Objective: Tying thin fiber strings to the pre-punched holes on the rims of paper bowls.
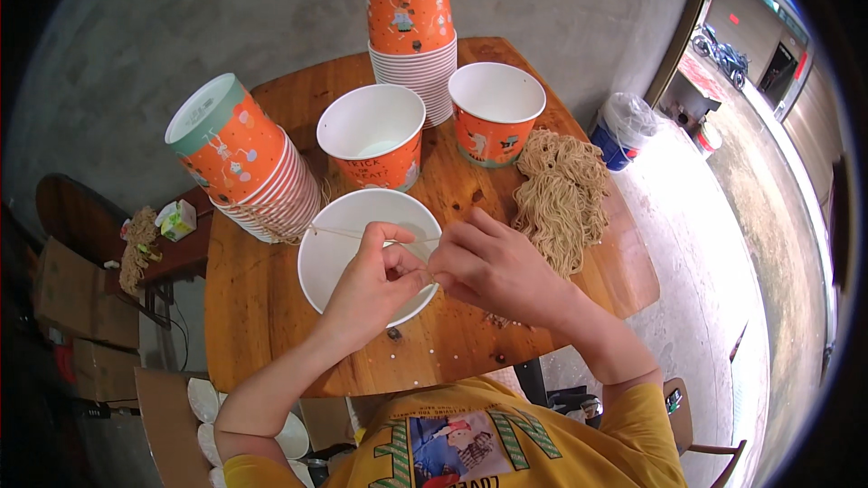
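Note:
Over a white paper bucket (318, 258) near the table's front, my two hands almost meet at the fingertips. A thin tan string (339, 233) runs from the bucket's left rim across to my fingers. My left hand (371, 276) is closed in a pinch on it. Curled fingers of my right hand (493, 262) grip the string's other part; their tips are partly hidden. Just right of that hand lies a loose bundle of tan string (562, 194). Two orange printed buckets, a left one (384, 167) and a right one (488, 136), stand upright behind the white one.
A tilted stack of upside-down orange buckets (240, 158) is at the table's left, with string around its lower part. Another tall stack (411, 27) rises at the back. Small white specks dot the wooden table (353, 366). A blue pail (619, 136) stands on the floor to the right.

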A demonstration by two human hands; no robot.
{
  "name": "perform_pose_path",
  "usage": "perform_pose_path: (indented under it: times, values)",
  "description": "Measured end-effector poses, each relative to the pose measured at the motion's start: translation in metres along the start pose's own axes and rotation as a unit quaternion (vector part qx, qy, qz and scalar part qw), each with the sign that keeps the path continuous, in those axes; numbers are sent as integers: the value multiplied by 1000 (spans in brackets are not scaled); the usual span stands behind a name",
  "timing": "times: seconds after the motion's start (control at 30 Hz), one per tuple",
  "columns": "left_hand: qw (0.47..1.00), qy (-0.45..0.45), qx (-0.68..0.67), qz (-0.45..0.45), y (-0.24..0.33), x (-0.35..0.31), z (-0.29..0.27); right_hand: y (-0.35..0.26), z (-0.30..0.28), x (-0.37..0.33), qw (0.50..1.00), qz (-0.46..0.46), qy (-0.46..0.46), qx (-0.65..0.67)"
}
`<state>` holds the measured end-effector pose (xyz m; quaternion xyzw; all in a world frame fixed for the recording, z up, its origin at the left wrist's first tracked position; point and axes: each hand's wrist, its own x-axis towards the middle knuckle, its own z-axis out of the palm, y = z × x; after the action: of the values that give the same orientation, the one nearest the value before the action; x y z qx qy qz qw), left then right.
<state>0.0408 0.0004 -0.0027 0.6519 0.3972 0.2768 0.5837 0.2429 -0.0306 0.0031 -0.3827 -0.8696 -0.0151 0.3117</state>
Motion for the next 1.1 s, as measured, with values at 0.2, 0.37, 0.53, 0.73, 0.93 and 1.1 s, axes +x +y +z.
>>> perform_pose_path:
  times: [0.2,0.37,0.53,0.73,0.93,1.1]
  values:
    - [1000,3,27,13,2,0,3,-3,12,1,997,53,25,46]
    - [999,-9,14,38,-1,0,0,-4,10,-1,940,204,-31,273]
    - [999,-16,7,34,-1,0,-2,2,7,-8,780,367,-88,498]
    - [999,-18,-9,34,-1,0,-1,-5,10,-17,791,368,-27,489]
    - [999,-20,-4,37,-2,0,1,-4,16,-20,971,125,55,199]
    - [999,-19,6,38,0,0,2,-7,20,-23,987,87,89,105]
